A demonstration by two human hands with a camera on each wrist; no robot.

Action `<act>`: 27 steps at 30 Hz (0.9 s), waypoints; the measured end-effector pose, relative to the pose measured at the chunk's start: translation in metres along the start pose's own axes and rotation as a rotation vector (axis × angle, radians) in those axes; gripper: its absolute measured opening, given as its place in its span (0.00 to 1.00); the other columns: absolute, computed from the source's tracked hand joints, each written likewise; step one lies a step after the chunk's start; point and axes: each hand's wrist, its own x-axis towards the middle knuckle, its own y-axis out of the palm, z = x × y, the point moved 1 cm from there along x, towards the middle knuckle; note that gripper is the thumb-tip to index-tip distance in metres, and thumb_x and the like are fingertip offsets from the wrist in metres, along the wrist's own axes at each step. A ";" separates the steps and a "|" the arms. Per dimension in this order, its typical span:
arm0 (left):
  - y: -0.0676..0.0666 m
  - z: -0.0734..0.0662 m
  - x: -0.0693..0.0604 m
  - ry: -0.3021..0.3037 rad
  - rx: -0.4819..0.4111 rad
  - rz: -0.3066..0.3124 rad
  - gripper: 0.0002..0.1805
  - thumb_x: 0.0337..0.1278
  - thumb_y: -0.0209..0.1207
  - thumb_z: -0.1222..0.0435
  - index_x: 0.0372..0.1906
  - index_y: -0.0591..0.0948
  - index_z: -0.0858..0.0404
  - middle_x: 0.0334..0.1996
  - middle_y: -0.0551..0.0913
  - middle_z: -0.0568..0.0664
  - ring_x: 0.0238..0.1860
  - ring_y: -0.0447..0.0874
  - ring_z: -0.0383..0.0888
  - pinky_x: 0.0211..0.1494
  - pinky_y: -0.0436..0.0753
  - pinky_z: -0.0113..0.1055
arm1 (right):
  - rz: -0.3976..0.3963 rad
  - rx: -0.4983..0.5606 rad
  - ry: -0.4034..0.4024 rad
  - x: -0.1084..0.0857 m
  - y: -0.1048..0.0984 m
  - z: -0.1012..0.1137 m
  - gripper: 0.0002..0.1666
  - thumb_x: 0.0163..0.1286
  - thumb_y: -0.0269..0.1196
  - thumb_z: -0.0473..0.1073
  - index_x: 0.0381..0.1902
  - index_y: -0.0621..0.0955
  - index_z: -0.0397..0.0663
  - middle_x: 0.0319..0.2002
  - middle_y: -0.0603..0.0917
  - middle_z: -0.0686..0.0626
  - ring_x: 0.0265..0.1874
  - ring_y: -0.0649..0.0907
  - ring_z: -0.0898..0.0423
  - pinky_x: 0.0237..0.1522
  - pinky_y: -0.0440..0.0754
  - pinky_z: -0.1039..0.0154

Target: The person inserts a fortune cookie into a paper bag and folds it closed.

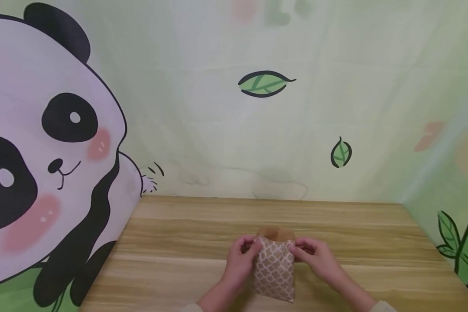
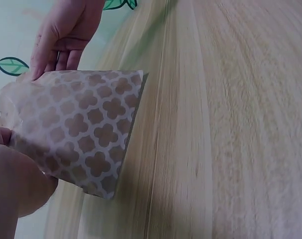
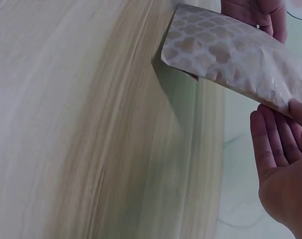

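Observation:
A small brown paper bag (image 1: 274, 271) with a white lattice pattern is held upright, tilted a little, above the near part of the table. Its plain brown top edge (image 1: 277, 234) shows between the hands. My left hand (image 1: 239, 262) pinches the bag's upper left edge between thumb and fingers. At the upper right edge, my right hand (image 1: 316, 258) pinches it the same way. In the right wrist view the fingers (image 3: 272, 137) lie behind the bag with the thumb in front. Whatever the bag contains is hidden.
The wooden table (image 1: 171, 242) spreads around the hands. Behind it hangs a pale green cloth backdrop (image 1: 203, 108) with printed leaves, and a large printed panda (image 1: 74, 78) covers the left side.

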 end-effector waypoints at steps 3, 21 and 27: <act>-0.002 0.000 0.002 -0.018 0.010 0.009 0.14 0.71 0.68 0.59 0.52 0.83 0.64 0.44 0.84 0.49 0.45 0.78 0.44 0.48 0.79 0.35 | -0.013 0.008 0.008 0.000 0.000 -0.001 0.16 0.78 0.66 0.38 0.52 0.84 0.26 0.46 0.90 0.34 0.40 0.91 0.57 0.50 0.91 0.54; -0.012 0.014 0.011 -0.021 -0.050 0.006 0.11 0.70 0.68 0.65 0.48 0.85 0.69 0.41 0.86 0.52 0.40 0.84 0.42 0.50 0.89 0.37 | -0.135 0.105 0.111 0.002 0.004 -0.019 0.13 0.76 0.67 0.34 0.45 0.82 0.22 0.38 0.91 0.40 0.34 0.90 0.56 0.44 0.92 0.55; -0.013 0.018 0.011 -0.022 0.018 -0.022 0.09 0.70 0.68 0.66 0.45 0.85 0.69 0.39 0.86 0.52 0.39 0.84 0.43 0.48 0.89 0.37 | -0.109 0.126 0.140 -0.001 0.004 -0.025 0.15 0.77 0.66 0.34 0.48 0.82 0.19 0.41 0.91 0.36 0.35 0.91 0.56 0.45 0.92 0.55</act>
